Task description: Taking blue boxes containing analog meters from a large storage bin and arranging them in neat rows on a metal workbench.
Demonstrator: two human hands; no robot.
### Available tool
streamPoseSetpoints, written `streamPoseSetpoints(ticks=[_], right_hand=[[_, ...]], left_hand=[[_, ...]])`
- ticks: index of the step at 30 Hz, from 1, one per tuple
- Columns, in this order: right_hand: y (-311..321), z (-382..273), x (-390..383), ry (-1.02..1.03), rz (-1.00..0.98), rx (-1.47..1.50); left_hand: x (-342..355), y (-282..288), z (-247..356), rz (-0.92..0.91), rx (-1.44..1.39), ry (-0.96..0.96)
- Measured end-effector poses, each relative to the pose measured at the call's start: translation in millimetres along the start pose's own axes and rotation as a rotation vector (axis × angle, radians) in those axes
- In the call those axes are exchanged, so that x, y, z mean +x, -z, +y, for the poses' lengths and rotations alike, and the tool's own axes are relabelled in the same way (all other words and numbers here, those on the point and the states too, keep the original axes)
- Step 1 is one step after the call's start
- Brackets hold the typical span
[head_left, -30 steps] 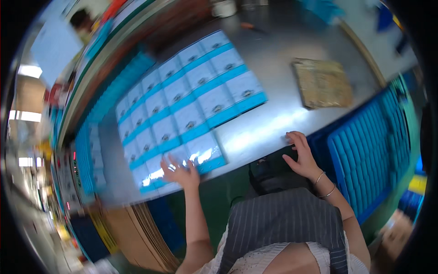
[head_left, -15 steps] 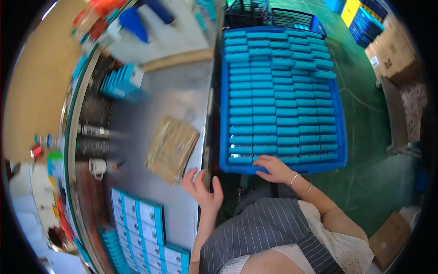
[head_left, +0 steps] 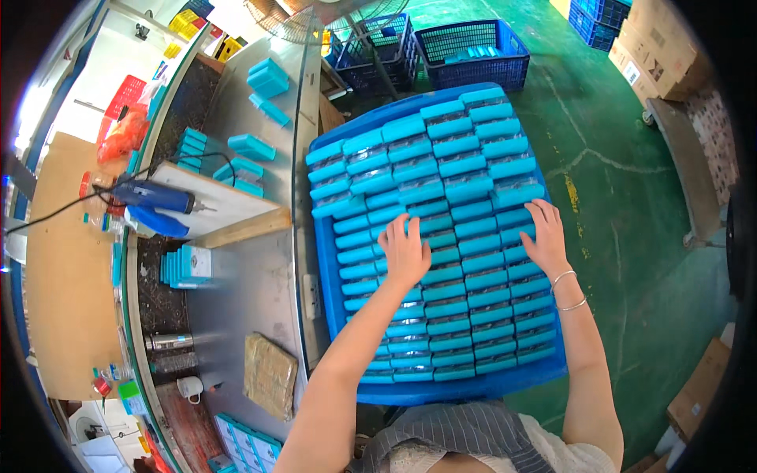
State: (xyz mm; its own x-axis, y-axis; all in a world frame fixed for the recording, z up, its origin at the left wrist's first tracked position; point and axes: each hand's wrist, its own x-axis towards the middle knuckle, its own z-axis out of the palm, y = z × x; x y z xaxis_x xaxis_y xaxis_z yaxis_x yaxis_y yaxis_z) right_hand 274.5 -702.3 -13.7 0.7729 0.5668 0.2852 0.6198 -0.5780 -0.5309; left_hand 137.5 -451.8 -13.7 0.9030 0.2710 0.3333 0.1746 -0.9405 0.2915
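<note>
Left hand [head_left: 406,251] laid flat, fingers spread and released, on teal boxes [head_left: 441,236]. Right hand [head_left: 544,236] likewise pressed flat, nothing grasped. Boxes rectangular, glossy plastic, packed in tight rows inside blue crate [head_left: 473,388], set beside table [head_left: 260,284] of dull grey metal. Brown rough pad [head_left: 270,374] seen on table.

Rows of teal packs [head_left: 441,260] are filling the blue tray [head_left: 465,388] at centre, while brown cardboard boxes [head_left: 658,35] are sitting at one o'clock.
</note>
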Motion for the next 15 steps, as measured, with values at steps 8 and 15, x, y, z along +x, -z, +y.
streamPoseSetpoints(ticks=[8,15], right_hand=[[-57,8,50,0.094,0.026,-0.309],[-115,-13,98,0.004,-0.133,-0.557]], left_hand=[[96,-72,-38,-0.244,0.348,-0.019],[102,-79,-102,-0.235,0.477,-0.216]])
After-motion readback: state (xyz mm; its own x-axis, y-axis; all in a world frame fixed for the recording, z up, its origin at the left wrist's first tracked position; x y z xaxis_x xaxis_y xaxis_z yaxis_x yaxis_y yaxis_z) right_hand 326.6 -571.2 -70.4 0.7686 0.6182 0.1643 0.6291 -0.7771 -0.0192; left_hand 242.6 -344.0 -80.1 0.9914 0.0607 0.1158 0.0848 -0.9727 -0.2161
